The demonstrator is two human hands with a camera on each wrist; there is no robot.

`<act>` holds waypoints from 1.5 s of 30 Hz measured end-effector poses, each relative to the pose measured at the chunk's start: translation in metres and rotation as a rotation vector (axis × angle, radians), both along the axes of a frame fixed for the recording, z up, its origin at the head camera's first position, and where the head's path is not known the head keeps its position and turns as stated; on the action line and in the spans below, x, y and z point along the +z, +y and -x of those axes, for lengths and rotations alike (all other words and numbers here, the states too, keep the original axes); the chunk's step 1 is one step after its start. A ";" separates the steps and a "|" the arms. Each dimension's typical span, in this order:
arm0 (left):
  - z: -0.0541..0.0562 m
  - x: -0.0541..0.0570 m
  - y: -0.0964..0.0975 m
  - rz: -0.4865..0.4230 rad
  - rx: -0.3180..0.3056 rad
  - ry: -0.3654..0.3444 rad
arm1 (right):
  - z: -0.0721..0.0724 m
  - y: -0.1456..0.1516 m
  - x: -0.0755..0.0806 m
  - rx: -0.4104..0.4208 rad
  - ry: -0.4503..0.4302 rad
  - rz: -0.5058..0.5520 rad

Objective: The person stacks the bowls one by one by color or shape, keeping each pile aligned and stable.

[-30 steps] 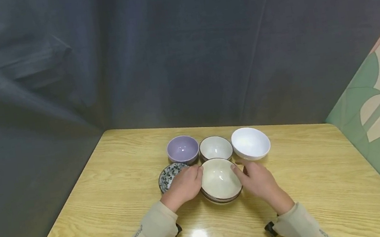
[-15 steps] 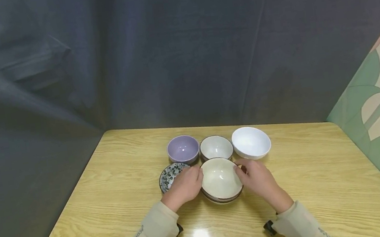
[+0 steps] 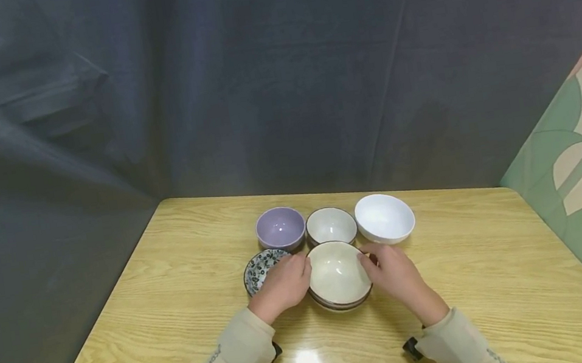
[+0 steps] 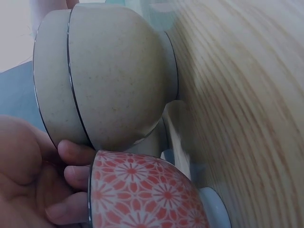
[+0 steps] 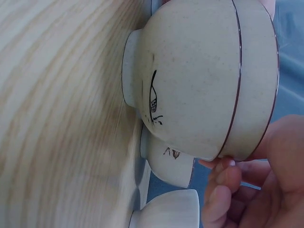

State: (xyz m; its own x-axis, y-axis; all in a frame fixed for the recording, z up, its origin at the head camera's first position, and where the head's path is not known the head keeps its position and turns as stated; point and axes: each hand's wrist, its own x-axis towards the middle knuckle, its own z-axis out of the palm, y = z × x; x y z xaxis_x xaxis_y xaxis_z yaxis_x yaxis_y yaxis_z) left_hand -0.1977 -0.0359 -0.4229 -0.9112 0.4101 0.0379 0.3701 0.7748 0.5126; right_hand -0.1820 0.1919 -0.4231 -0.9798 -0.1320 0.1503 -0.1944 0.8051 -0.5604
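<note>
Two cream bowls with thin brown rims are nested on the wooden table, the upper bowl (image 3: 338,273) inside the lower bowl (image 5: 194,80). At the upper bowl's left rim my left hand (image 3: 284,283) pinches it, thumb over the edge and fingers outside. My right hand (image 3: 395,272) grips the opposite side of that rim the same way. In the left wrist view, the left fingers also lie against the rim of a patterned bowl (image 4: 147,194), red and white outside. The head view shows its black-and-white floral inside, partly hidden by the left hand.
Along the back stand a purple bowl (image 3: 281,229), a grey-white bowl (image 3: 331,225) with a dark rim, and a larger white bowl (image 3: 384,218). They sit close together just beyond the nested pair. A dark curtain (image 3: 278,85) hangs behind the table (image 3: 502,276).
The right thumb has shifted slightly outward along the upper bowl's rim since a second ago. Over the last half second, hands and bowls look still.
</note>
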 end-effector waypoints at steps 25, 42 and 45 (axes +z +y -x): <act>0.002 -0.001 0.002 -0.015 0.015 0.013 | -0.001 0.001 0.001 -0.004 -0.005 -0.006; 0.001 -0.001 0.001 -0.029 0.023 -0.006 | 0.000 0.001 -0.002 -0.005 -0.030 0.001; 0.002 -0.001 0.001 -0.026 0.024 0.006 | -0.001 0.001 -0.002 -0.010 -0.031 0.004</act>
State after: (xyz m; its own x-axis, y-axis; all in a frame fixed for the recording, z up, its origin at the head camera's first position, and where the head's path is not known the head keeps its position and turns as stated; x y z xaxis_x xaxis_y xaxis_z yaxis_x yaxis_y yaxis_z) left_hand -0.1992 -0.0345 -0.4238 -0.9205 0.3871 0.0538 0.3548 0.7700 0.5303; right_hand -0.1811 0.1926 -0.4247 -0.9852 -0.1217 0.1208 -0.1692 0.8048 -0.5689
